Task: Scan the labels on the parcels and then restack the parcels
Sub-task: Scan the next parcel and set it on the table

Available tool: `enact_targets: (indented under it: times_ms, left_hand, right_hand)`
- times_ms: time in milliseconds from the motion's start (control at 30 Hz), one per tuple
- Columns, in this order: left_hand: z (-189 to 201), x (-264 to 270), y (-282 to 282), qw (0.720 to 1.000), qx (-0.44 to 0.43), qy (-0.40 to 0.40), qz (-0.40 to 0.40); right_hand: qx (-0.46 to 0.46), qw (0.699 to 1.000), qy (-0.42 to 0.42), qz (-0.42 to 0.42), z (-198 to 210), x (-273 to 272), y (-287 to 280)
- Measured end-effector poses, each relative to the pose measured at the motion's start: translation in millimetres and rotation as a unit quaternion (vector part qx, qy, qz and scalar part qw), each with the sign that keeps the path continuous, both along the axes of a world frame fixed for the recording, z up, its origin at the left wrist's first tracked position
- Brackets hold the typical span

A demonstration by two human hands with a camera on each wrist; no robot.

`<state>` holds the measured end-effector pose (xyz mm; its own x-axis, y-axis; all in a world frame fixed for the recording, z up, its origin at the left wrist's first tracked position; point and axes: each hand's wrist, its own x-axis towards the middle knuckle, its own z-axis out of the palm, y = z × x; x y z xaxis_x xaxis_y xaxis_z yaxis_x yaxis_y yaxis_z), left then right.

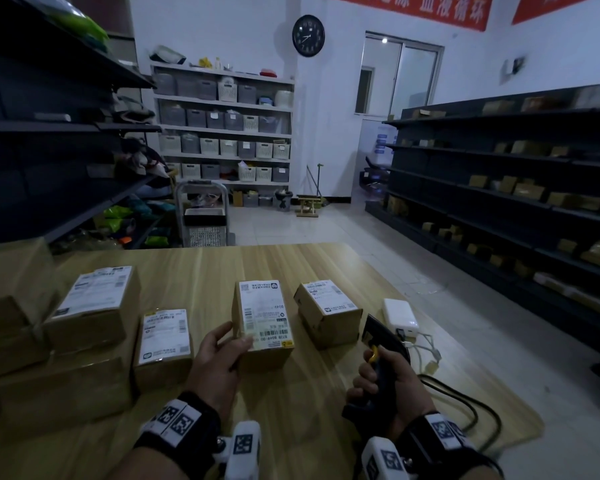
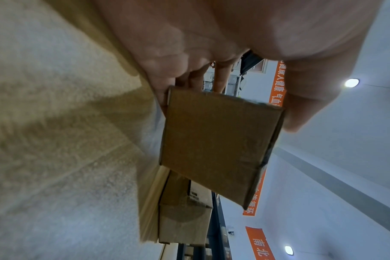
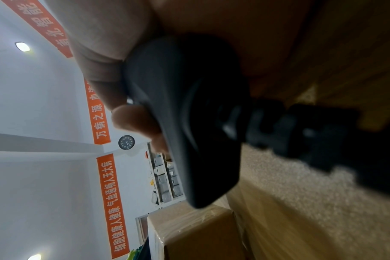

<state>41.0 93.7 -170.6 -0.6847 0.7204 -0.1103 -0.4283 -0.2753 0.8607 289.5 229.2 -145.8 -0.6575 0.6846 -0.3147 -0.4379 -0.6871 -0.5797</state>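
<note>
A small cardboard parcel (image 1: 262, 323) with a white label on top sits at the middle of the wooden table (image 1: 222, 268). My left hand (image 1: 222, 348) grips its left near corner, thumb on the label's edge; the left wrist view shows the parcel's plain brown side (image 2: 216, 144) between thumb and fingers. My right hand (image 1: 381, 379) holds a black barcode scanner (image 1: 383, 344) with a yellow trigger, its head turned toward the parcels. In the right wrist view the scanner's dark handle (image 3: 189, 123) fills the middle. Another labelled parcel (image 1: 328, 311) stands to the right, and one (image 1: 165, 336) to the left.
Larger boxes (image 1: 94, 308) are stacked at the table's left. A white power bank (image 1: 400, 318) with cables lies near the right edge, and the scanner's black cord (image 1: 465, 400) trails off the table. Dark shelving (image 1: 499, 188) with parcels lines the right wall.
</note>
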Motion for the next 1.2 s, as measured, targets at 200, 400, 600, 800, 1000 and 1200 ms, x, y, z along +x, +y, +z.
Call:
enact_targets:
  times_ms: [200, 400, 600, 800, 1000, 1200]
  left_hand:
    - [3.9, 2.2, -1.7, 1.000, 0.011, -0.002, -0.012]
    - [4.4, 3.2, -2.9, 1.000, 0.014, 0.002, -0.013]
    - [6.0, 5.4, -3.2, 1.000, 0.018, 0.005, -0.012]
    - [5.4, 5.3, -3.6, 0.999, 0.033, -0.008, -0.009]
    - [5.5, 5.7, -1.8, 0.999, 0.036, 0.005, -0.006]
    - [1.6, 3.9, -0.1, 1.000, 0.027, 0.005, 0.005]
  right_hand:
    - [0.004, 1.000, 0.006, -0.004, -3.2, -0.5, 1.8]
    - [0.004, 1.000, 0.011, -0.007, -6.1, -1.3, 3.9]
    - [0.006, 1.000, 0.006, -0.012, -5.3, -1.5, 2.2]
    - [0.005, 1.000, -0.004, -0.017, -3.6, -0.6, 0.0]
    - [0.011, 1.000, -0.013, -0.017, -3.1, -0.4, -0.5]
    - [0.026, 0.998, -0.061, -0.013, 0.1, -2.9, -3.0]
